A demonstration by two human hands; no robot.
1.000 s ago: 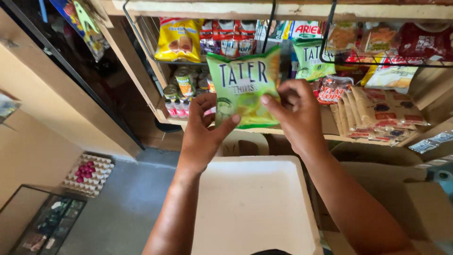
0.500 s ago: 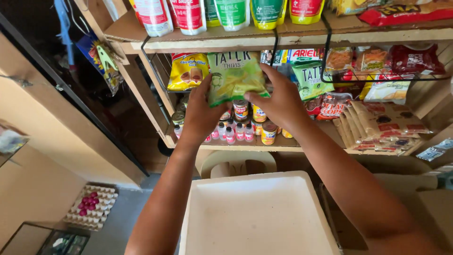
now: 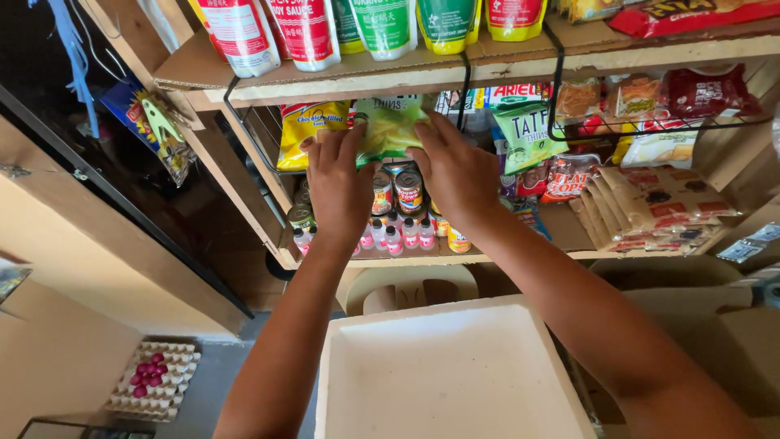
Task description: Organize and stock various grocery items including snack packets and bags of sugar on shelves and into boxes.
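Under top shelf [image 3: 520, 61]: green snack bag [image 3: 390, 126] now higher, w/ left hand [image 3: 337, 183] & right hand [image 3: 455, 171] fingers gripping it.

Both my bare arms reach up and forward, forearms running from the lower edge of view and converging toward the middle. My left hand [image 3: 337, 183] is raised with its back facing me, fingers pointing up and slightly spread, thumb angled inward toward the other hand. My right hand [image 3: 455, 171] sits just beside it at about the same height, back toward me too, fingers curled forward and pinching. The two hands are near each other, thumbs almost meeting. My wrists are straight, my elbows lower and wider apart.
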